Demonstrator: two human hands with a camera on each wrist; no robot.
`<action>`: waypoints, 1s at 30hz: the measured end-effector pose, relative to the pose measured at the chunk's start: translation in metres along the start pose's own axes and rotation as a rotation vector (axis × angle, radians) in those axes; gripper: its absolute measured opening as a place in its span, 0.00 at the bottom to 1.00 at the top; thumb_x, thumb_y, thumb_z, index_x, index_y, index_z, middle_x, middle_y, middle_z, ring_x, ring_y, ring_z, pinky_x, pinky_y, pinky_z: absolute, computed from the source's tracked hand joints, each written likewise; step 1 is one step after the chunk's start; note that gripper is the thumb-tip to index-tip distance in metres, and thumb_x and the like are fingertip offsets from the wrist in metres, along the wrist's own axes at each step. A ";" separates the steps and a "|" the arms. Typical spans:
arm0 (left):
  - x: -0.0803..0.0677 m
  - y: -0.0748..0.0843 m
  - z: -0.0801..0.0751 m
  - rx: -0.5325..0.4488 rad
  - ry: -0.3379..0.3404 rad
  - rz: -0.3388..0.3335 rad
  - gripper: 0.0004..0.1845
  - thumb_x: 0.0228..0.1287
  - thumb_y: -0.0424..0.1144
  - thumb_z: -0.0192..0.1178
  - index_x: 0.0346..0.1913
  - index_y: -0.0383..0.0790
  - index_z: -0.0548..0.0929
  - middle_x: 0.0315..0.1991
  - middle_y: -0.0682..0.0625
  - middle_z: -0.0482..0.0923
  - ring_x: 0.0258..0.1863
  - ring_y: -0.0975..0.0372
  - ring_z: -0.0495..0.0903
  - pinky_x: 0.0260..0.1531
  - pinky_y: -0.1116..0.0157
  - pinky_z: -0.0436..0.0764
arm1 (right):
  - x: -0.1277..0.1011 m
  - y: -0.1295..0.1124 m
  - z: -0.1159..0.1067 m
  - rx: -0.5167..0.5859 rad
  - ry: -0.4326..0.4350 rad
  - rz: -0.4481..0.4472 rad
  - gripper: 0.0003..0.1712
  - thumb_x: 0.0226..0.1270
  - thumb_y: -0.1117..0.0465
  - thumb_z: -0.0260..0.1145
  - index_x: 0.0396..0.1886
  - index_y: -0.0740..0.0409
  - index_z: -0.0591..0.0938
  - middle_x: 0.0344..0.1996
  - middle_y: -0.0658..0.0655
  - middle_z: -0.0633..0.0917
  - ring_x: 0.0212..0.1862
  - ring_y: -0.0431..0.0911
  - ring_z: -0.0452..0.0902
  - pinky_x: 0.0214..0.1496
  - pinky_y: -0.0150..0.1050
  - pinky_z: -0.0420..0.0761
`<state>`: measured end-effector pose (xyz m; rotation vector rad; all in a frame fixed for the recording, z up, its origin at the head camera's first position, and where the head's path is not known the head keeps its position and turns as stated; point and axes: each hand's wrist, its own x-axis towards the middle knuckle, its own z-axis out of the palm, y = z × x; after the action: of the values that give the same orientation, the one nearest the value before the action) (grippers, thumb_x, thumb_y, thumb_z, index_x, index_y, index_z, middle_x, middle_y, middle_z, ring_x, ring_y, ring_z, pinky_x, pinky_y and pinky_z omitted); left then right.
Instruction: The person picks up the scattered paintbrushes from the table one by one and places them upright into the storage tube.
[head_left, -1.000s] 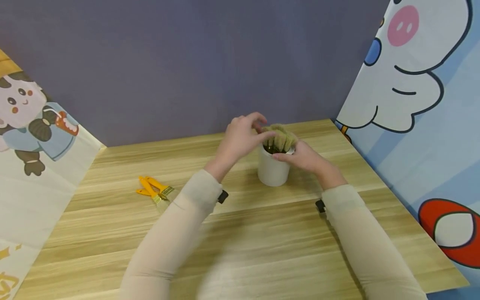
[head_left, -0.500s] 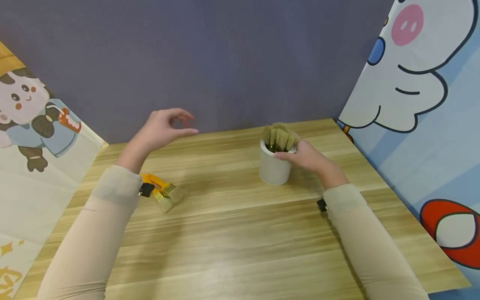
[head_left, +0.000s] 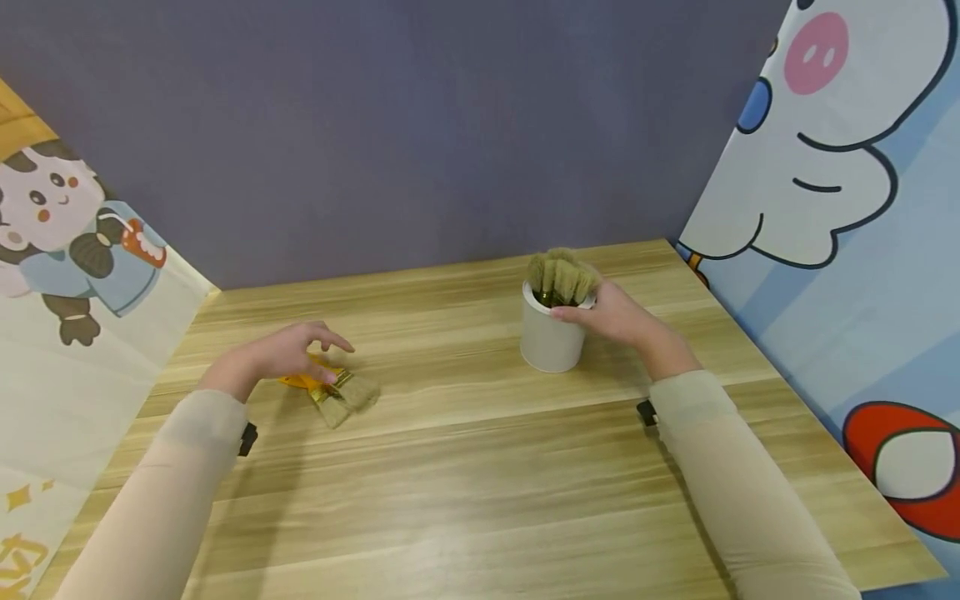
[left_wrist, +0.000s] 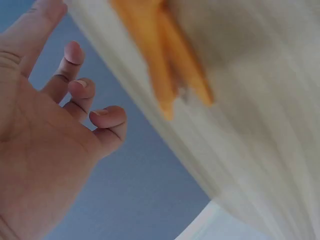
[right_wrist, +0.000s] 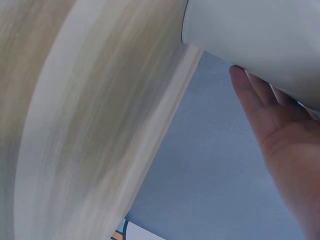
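Observation:
Two paintbrushes with yellow-orange handles and pale bristles (head_left: 362, 390) lie crossed at the table's left; the left hand covers part of them. My left hand (head_left: 288, 353) hovers over them with thumb and fingers spread, holding nothing. In the left wrist view, orange handles (left_wrist: 150, 50) lie beyond the loosely bent fingers. A white cylindrical cup (head_left: 551, 340) stands upright at the back right, with several paintbrushes (head_left: 558, 279) in it, bristles up. My right hand (head_left: 618, 315) holds the cup near its rim, thumb in front. The right wrist view shows its fingers along the cup wall (right_wrist: 260, 40).
The wood-grain table (head_left: 450, 483) ends at a grey-blue wall (head_left: 420, 142) behind. Cartoon-printed panels stand on the left (head_left: 127, 283) and right (head_left: 862, 317). Black wrist cameras sit on both sleeves.
My left hand has left the cup, swung left and come down over the loose paintbrushes. The right hand has stayed on the cup.

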<state>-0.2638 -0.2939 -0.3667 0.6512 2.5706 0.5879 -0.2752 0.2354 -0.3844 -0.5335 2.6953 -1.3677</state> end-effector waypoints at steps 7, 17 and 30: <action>0.003 -0.002 0.014 0.051 -0.066 0.044 0.27 0.61 0.35 0.78 0.63 0.39 0.87 0.55 0.41 0.80 0.53 0.49 0.79 0.51 0.53 0.83 | 0.000 0.000 0.001 -0.001 -0.001 0.044 0.57 0.71 0.46 0.75 0.89 0.48 0.51 0.82 0.66 0.64 0.83 0.62 0.60 0.84 0.64 0.59; 0.009 0.003 0.016 0.149 -0.057 0.004 0.22 0.61 0.39 0.79 0.59 0.47 0.90 0.53 0.46 0.81 0.53 0.51 0.78 0.54 0.48 0.82 | 0.001 0.002 0.002 -0.005 0.008 0.017 0.57 0.71 0.47 0.75 0.89 0.44 0.51 0.84 0.66 0.62 0.84 0.63 0.58 0.85 0.64 0.56; 0.006 0.012 0.004 0.113 -0.016 -0.017 0.22 0.61 0.38 0.79 0.59 0.46 0.90 0.56 0.42 0.81 0.59 0.44 0.79 0.57 0.44 0.82 | 0.000 0.000 0.000 -0.033 -0.003 0.036 0.60 0.72 0.45 0.74 0.89 0.48 0.47 0.83 0.70 0.62 0.83 0.66 0.58 0.85 0.65 0.56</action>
<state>-0.2624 -0.2801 -0.3655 0.6682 2.6063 0.4332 -0.2753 0.2351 -0.3845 -0.4863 2.7160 -1.3147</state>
